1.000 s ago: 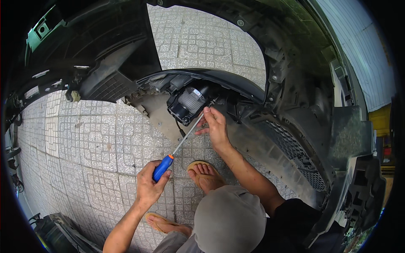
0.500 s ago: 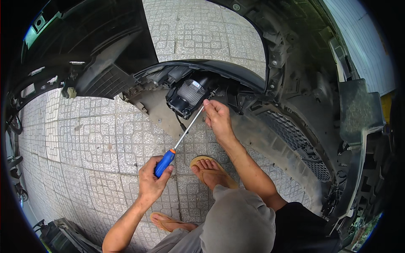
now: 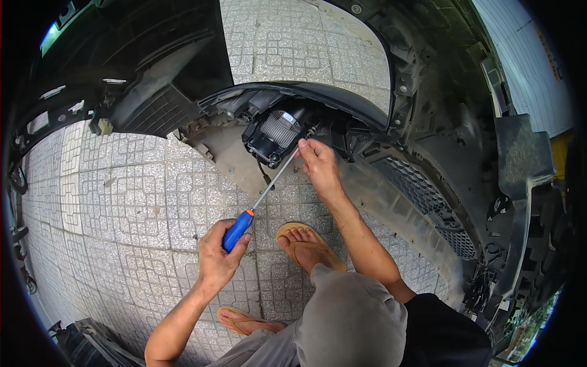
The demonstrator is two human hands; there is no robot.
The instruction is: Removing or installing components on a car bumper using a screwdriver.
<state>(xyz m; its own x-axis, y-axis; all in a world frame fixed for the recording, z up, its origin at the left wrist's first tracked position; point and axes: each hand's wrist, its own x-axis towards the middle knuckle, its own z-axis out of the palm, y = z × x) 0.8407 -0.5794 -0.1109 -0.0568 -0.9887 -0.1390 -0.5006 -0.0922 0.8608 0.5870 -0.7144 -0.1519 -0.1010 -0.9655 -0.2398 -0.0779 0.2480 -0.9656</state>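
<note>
My left hand [image 3: 215, 255] is closed around the blue handle of a screwdriver [image 3: 237, 231] with an orange collar. Its long metal shaft slants up and right. Near the far end, the fingers of my right hand [image 3: 321, 170] pinch the shaft; they hide the tip. Just beyond them sits a black lamp unit [image 3: 280, 133] with a finned metal back and a short cable hanging from it. It is set into a dusty black car bumper [image 3: 367, 191], whose inner side faces me.
Honeycomb grille mesh [image 3: 422, 183] runs along the bumper at right. Dark plastic panels [image 3: 165, 67] arch over the far left. My sandalled foot [image 3: 306, 248] stands on patterned paving [image 3: 134, 214], close below the lamp. A second black part [image 3: 98, 342] lies at the lower left.
The screwdriver handle and my left hand have shifted slightly up and away. My right hand has moved a little with the shaft, its pinch unchanged. The view has tilted slightly.
</note>
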